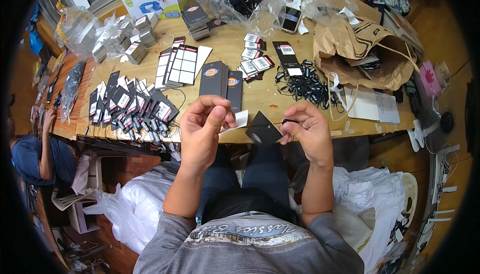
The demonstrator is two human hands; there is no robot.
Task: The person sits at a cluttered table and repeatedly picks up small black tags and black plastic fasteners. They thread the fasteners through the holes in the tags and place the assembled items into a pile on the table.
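Just off the table's near edge, a black hang tag point(264, 129) hangs tilted between my hands. My right hand point(311, 133) is closed in a pinch on a thin black cord point(288, 121) beside the tag. Thumb and fingers of my left hand point(204, 126) are pinched together at what looks like the same cord, with a small white card point(241, 119) at the fingertips. Beyond them lie two stacks of black tags point(213, 81) with a coloured logo. To the left sits a heap of strung tags point(131, 104).
Black cords point(307, 84) lie piled right of centre, below small barcode labels point(257, 64). A brown paper bag point(350, 49) stands at right, with a phone point(291, 19) behind. Card stacks point(136, 51) and a box point(157, 0) stand back left. Another person point(42, 156) sits at left.
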